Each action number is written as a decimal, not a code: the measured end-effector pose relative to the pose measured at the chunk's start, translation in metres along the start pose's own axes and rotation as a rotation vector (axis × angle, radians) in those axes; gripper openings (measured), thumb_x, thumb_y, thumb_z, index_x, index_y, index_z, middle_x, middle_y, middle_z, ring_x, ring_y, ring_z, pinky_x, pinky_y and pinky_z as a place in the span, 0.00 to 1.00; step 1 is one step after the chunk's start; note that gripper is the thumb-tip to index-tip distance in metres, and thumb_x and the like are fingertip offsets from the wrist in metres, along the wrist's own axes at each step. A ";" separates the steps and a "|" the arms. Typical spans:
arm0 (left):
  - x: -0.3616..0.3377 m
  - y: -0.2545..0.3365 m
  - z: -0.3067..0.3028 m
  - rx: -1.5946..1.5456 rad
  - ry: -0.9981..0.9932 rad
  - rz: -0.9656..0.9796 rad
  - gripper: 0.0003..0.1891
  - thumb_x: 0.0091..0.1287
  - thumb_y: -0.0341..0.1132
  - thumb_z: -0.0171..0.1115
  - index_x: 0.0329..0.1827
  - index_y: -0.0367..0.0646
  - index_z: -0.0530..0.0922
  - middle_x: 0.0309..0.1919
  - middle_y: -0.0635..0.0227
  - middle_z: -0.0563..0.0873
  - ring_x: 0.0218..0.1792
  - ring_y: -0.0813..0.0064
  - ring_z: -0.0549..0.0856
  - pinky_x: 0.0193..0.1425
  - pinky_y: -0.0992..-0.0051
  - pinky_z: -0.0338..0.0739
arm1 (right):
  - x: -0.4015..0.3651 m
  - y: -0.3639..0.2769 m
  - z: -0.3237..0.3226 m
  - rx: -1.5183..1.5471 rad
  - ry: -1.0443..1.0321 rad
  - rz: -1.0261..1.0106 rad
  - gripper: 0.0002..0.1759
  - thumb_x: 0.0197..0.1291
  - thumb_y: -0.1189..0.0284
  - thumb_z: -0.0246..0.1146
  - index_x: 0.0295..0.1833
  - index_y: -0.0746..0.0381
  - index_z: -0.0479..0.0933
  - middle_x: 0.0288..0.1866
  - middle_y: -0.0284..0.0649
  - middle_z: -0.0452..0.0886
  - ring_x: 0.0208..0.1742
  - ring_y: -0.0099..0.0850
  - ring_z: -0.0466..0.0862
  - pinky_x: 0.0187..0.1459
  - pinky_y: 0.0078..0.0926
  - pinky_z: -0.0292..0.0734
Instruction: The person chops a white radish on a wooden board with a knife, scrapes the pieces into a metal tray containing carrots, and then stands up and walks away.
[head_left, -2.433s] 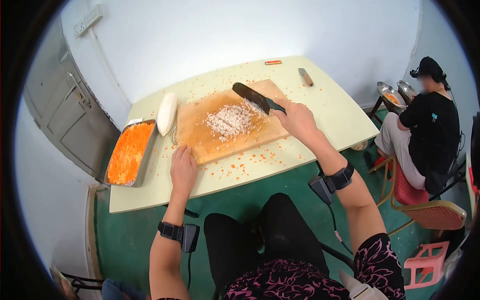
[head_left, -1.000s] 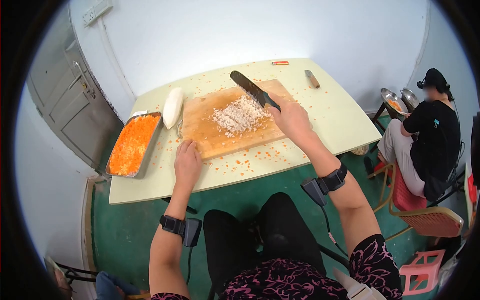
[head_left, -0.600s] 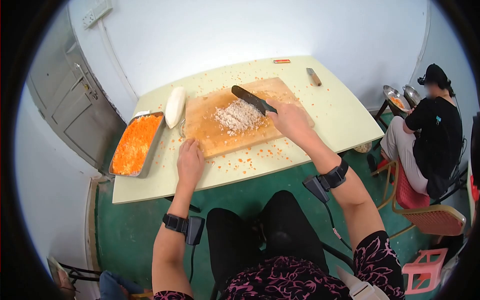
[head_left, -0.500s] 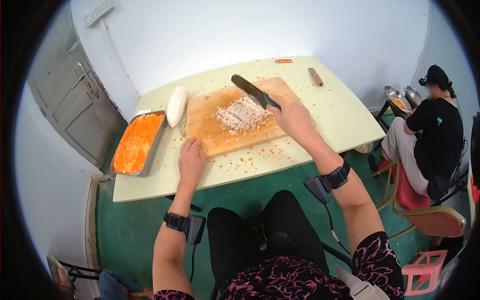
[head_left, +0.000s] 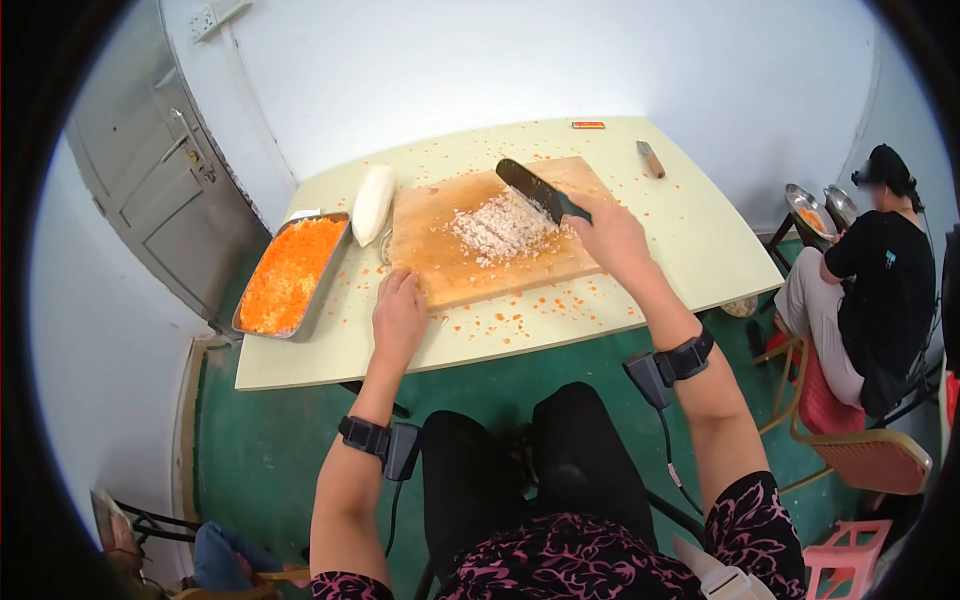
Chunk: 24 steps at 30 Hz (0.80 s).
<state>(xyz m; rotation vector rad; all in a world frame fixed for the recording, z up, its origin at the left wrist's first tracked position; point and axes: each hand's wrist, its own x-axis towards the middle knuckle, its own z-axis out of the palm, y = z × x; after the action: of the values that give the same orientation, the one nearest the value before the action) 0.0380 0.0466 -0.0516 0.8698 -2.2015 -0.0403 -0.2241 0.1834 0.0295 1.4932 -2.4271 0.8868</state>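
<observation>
A kitchen knife (head_left: 530, 185) with a wide dark blade is in my right hand (head_left: 612, 238), fingers wrapped round its handle. The blade lies at the far right side of a heap of finely chopped pale pieces (head_left: 495, 232) on the wooden cutting board (head_left: 450, 285). My left hand (head_left: 400, 315) grips the board's near left corner with bent fingers. Left of the board lies a peeled white radish (head_left: 373, 205), close to a metal loop (head_left: 385, 248) at the board's edge.
A metal tray (head_left: 325, 285) of chopped orange and yellowish bits stands at the table's left. Orange crumbs are scattered over the pale table (head_left: 700, 245). A wooden-handled blade (head_left: 651, 160) and a small red packet (head_left: 588, 125) lie farther back. A person (head_left: 885, 270) sits at right near metal bowls.
The whole view has shifted slightly, so the table appears farther right. My right hand still holds the knife over the heap, and my left stays at the board's corner.
</observation>
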 end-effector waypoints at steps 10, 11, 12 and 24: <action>0.000 0.000 0.000 -0.012 -0.021 -0.002 0.13 0.59 0.27 0.52 0.45 0.32 0.76 0.49 0.54 0.77 0.54 0.56 0.74 0.58 0.65 0.69 | -0.025 0.097 -0.040 0.757 -0.012 0.586 0.19 0.60 0.72 0.57 0.57 0.62 0.70 0.20 0.35 0.72 0.13 0.17 0.67 0.11 0.18 0.61; 0.000 0.000 0.000 -0.019 -0.017 0.001 0.13 0.59 0.27 0.52 0.45 0.32 0.76 0.49 0.54 0.77 0.54 0.56 0.74 0.58 0.65 0.69 | -0.028 0.102 -0.041 0.766 -0.055 0.597 0.20 0.59 0.72 0.57 0.58 0.62 0.69 0.21 0.35 0.72 0.13 0.20 0.68 0.12 0.20 0.63; 0.000 0.000 0.000 -0.022 -0.016 0.003 0.12 0.59 0.26 0.52 0.45 0.32 0.76 0.49 0.54 0.77 0.54 0.56 0.74 0.58 0.65 0.70 | -0.031 0.102 -0.041 0.753 -0.066 0.588 0.20 0.59 0.72 0.57 0.58 0.62 0.68 0.21 0.35 0.72 0.13 0.20 0.68 0.12 0.20 0.63; -0.002 -0.002 0.001 -0.020 0.007 0.020 0.12 0.60 0.27 0.52 0.45 0.33 0.76 0.49 0.54 0.78 0.55 0.57 0.74 0.58 0.65 0.70 | -0.017 0.002 0.008 0.663 -0.265 0.405 0.25 0.58 0.72 0.56 0.61 0.63 0.65 0.23 0.43 0.74 0.16 0.28 0.75 0.18 0.28 0.71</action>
<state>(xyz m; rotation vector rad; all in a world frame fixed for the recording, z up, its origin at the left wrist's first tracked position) 0.0396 0.0457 -0.0537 0.8355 -2.1995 -0.0497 -0.2160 0.1924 0.0154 1.3623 -2.8516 1.8259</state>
